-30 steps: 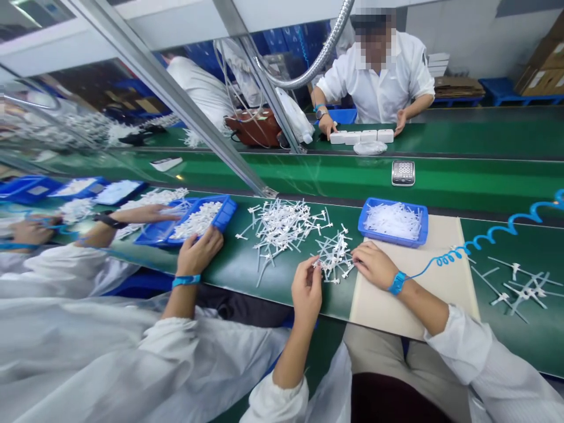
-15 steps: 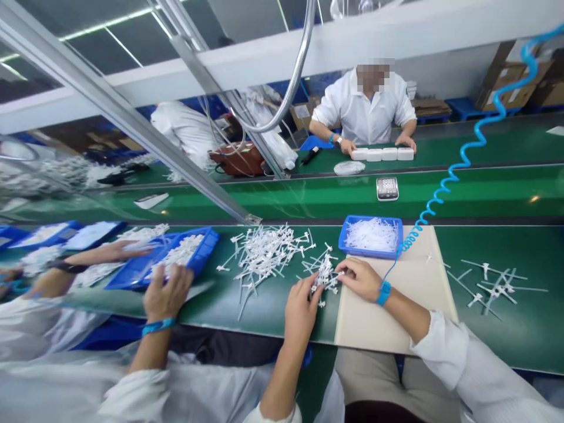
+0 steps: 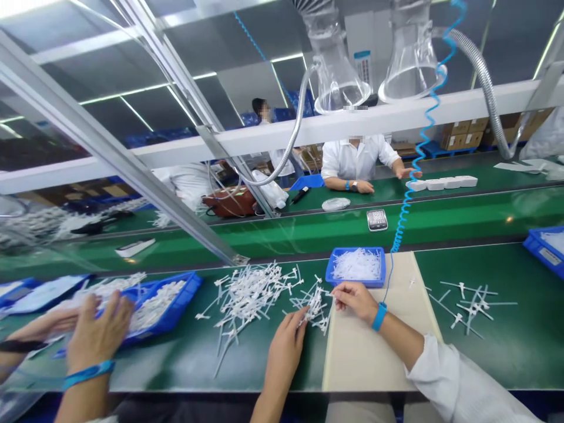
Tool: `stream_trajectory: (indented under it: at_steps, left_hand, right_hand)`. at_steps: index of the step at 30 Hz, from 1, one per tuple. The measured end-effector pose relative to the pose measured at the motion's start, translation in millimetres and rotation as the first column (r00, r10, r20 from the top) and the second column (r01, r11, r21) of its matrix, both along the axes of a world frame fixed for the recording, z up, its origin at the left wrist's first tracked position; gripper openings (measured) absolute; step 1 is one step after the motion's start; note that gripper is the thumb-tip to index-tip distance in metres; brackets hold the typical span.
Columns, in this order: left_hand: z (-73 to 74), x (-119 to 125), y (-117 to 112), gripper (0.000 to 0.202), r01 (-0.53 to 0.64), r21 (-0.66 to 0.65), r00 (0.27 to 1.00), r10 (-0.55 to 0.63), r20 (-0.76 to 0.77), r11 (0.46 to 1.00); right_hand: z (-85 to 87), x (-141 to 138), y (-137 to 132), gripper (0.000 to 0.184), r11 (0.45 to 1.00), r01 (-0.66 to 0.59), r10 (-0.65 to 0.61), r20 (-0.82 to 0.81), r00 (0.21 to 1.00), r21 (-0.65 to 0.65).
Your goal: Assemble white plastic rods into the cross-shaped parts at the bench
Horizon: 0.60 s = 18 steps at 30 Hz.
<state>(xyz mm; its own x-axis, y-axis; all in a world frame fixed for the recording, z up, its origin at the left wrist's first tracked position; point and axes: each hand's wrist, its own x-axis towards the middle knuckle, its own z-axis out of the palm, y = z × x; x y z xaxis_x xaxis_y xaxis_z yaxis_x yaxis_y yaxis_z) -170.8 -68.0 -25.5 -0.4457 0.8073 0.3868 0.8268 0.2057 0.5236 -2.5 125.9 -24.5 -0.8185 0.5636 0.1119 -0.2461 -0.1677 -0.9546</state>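
Observation:
My left hand (image 3: 286,338) rests at the near left edge of a small pile of thin-tubed white plastic fittings (image 3: 316,302). Its fingers are curled and closed; what lies between the tips is hidden. Just right of that pile, my right hand (image 3: 356,301) pinches a small white fitting (image 3: 329,294) between thumb and forefinger, above the left edge of a beige board (image 3: 374,358). A blue band (image 3: 379,316) with a coiled cord circles my right wrist. Behind my right hand stands a blue tray (image 3: 328,276) of short clear tubes (image 3: 358,264).
A larger heap of tubed fittings (image 3: 251,294) lies left, a few more (image 3: 478,306) right of the board. A co-worker's hands (image 3: 94,329) are beside a blue bin (image 3: 183,305) at left. The coiled blue cord (image 3: 403,217) hangs down. A blood pressure monitor (image 3: 377,220) sits on the green ledge.
The view has tilted up and turned slightly right. My right hand has drawn a little away from my left, with the fitting in its fingertips. The person opposite has moved one hand off the white boxes.

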Motion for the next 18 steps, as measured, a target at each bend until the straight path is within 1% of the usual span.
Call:
stream_trajectory:
  at_steps: [3, 4, 6, 8, 11, 14, 18]
  left_hand:
    - [5.0, -7.5, 0.0, 0.042, 0.027, 0.012, 0.997, -0.027, 0.068, 1.0]
    - [6.7, -10.7, -0.7, 0.042, 0.014, 0.02, 0.995, -0.015, 0.095, 1.0]
    - [10.8, -17.1, -3.0, 0.045, -0.048, 0.024, 0.988, 0.044, 0.151, 0.999]
    - [16.0, -22.6, -5.9, 0.052, -0.128, -0.003, 0.969, 0.126, 0.215, 0.992]
    - [26.4, -28.1, -8.8, 0.065, -0.221, -0.052, 0.919, 0.226, 0.322, 0.974]
    - [38.0, -32.3, -8.1, 0.076, -0.273, -0.007, 0.873, 0.251, 0.419, 0.962]
    - [50.7, -36.2, -6.4, 0.077, -0.332, 0.052, 0.822, 0.262, 0.505, 0.942]
  right_hand:
    - [0.2, 11.3, 5.0, 0.054, 0.995, -0.084, 0.084, -0.002, 0.996, -0.052]
    - [-0.7, 16.8, 7.8, 0.055, 0.991, -0.11, 0.111, 0.001, 0.994, -0.082]
    - [-2.8, 30.8, 14.6, 0.054, 0.981, -0.139, 0.141, 0.007, 0.99, -0.132]
    - [-3.5, 48.0, 22.7, 0.054, 0.98, -0.132, 0.135, 0.009, 0.991, -0.152]
    - [-1.0, 75.3, 34.8, 0.051, 0.979, -0.11, 0.113, 0.009, 0.994, -0.171]
    - [2.7, 96.5, 44.2, 0.048, 0.98, -0.079, 0.084, 0.015, 0.996, -0.182]
    - [5.1, 107.7, 49.5, 0.047, 0.981, -0.033, 0.038, 0.027, 0.999, -0.189]
